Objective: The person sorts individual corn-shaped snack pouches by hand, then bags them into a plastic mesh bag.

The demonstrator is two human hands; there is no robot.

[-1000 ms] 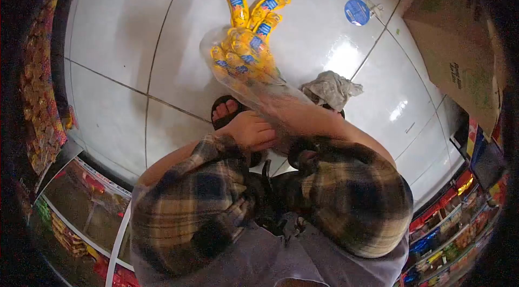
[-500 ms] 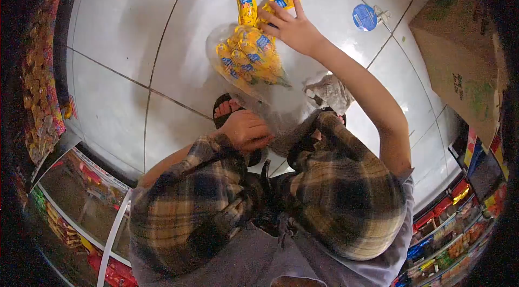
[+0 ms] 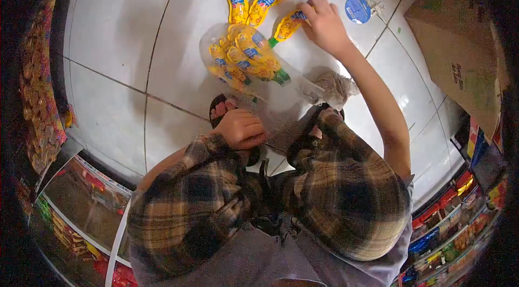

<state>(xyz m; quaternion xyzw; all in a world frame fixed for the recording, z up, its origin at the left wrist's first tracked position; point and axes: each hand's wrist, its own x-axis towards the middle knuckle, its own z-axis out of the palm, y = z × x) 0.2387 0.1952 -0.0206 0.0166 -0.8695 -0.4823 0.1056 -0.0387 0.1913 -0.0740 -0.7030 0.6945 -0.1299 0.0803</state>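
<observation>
My right hand pinches the upper end of a slim yellow packet with a blue label and a green tip, low over the tiles. Left of it, two like packets lie on the floor, one upright packet and one slanted packet. Below them is a clear plastic bag with several more yellow packets inside. My left hand is closed beside my foot, its fingers curled at the bag's near edge; what is inside the grip is partly hidden.
A blue round tag with a metal clip lies on the white tiles. Crumpled greyish plastic sits by my right foot. A cardboard box stands at right. Shelves of packaged goods flank both sides.
My right hand has moved right, away from the slanted packet, which now lies uncovered. A third yellow packet now shows in my right hand. The left hand has stayed by the bag.
</observation>
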